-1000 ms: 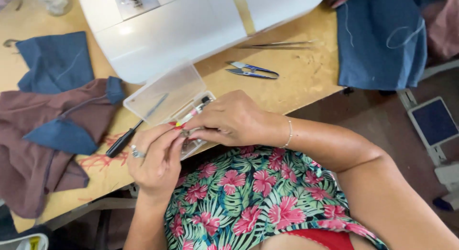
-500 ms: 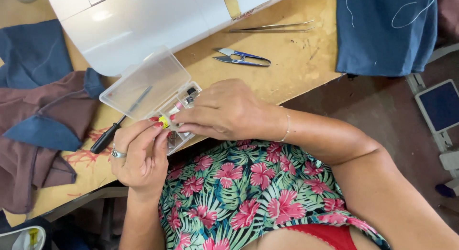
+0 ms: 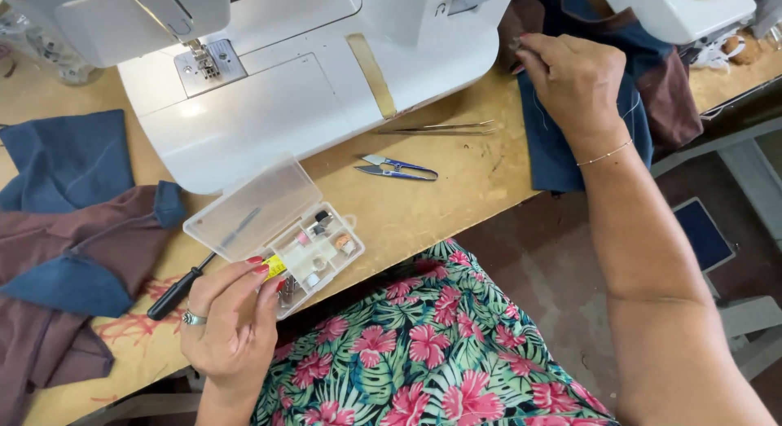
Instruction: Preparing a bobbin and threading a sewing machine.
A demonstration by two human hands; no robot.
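Observation:
My left hand (image 3: 230, 324) is at the front edge of the wooden table (image 3: 440, 202), fingers pinched on a small yellow piece (image 3: 274, 268) beside a clear plastic box (image 3: 274, 228) of small sewing parts, its lid open. My right hand (image 3: 573, 77) is stretched to the right of the white sewing machine (image 3: 293, 84), fingertips closed at the machine's side over blue fabric (image 3: 562, 145), a thin thread trailing by it. What the right fingers pinch is too small to tell.
Thread snips (image 3: 397, 169) and long tweezers (image 3: 444, 129) lie on the table in front of the machine. A black-handled screwdriver (image 3: 173, 294) lies under the box. Blue and brown fabric pieces (image 3: 73, 230) are piled at the left. Another white machine (image 3: 680, 10) stands at the far right.
My right hand left the plastic box and reached up to the right side of the sewing machine. My left hand stays by the box holding the yellow piece.

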